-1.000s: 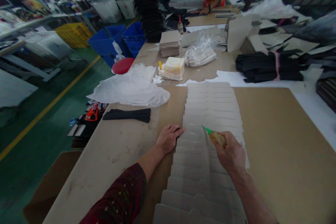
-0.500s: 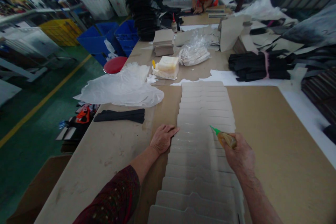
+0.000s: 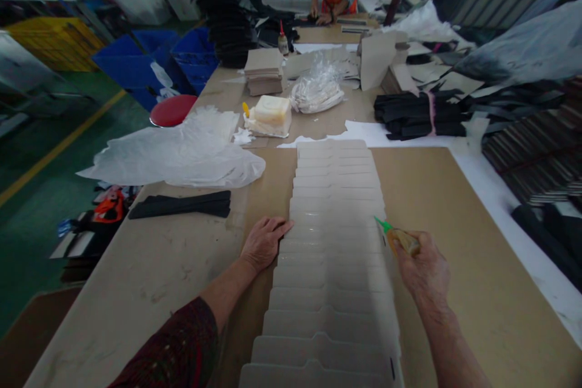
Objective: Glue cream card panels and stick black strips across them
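- Head view: your right hand [image 3: 425,267] is closed around a small glue bottle [image 3: 406,242], its green nozzle [image 3: 383,225] pointing up and left over the right edge of the row of cards [image 3: 336,291].
- Your left hand [image 3: 264,244] lies palm down with its fingers spread a little and nothing gripped — the fingertips are at the row's left edge.
- That row runs between your two hands, the cards overlapping like shingles, with thin shiny lines on some of them near your left hand.
- Your hands are well apart, one at each side of the row.
- Beyond your left hand, to its left, are black strips [image 3: 182,205] and, farther out, a white plastic sheet [image 3: 177,157].
- Straight ahead of your left hand sits a pale yellowish tub [image 3: 270,114], with a clear plastic bag [image 3: 318,90] just right of it.
- Past your right hand is a black bundle [image 3: 409,115] with a pink tie — and brown board [image 3: 482,267] lies to that hand's right.
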The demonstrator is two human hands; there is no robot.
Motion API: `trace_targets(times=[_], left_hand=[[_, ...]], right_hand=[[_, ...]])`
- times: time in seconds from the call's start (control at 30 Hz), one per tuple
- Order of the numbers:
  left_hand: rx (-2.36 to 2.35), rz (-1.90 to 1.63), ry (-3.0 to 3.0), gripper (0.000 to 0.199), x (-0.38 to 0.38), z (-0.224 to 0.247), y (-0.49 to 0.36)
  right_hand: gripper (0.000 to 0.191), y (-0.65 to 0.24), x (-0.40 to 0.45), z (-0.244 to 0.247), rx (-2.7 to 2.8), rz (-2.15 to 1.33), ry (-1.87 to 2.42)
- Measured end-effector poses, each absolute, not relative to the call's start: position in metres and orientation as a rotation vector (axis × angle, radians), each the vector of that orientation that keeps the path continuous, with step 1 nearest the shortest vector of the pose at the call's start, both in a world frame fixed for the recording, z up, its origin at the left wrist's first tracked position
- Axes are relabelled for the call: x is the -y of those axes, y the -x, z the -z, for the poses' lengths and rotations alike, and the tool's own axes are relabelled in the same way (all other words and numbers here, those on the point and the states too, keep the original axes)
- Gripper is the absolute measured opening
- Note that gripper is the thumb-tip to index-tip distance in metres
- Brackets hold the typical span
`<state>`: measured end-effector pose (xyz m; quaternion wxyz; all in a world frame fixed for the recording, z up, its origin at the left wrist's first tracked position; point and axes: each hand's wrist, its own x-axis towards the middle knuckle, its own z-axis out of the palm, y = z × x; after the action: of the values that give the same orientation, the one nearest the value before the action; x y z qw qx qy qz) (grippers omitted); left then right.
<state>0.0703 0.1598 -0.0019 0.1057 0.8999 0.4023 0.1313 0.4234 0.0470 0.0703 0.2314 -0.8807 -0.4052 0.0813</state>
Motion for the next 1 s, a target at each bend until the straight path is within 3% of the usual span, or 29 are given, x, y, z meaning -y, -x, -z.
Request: trace_targets(times=[0.6,1.0], left_hand=[[-1.208,-0.384,-2.649,0.046,-0.159,0.001,-0.072],[-1.224,-0.364,-2.634,0.047,-0.157,0.001,-0.072]], right_hand=[[0.039,-0.375,-0.056,-0.065,1.283,-0.397,2.160],[0.039,-0.397,-0.051,-0.063,1.226,-0.326,2.235]])
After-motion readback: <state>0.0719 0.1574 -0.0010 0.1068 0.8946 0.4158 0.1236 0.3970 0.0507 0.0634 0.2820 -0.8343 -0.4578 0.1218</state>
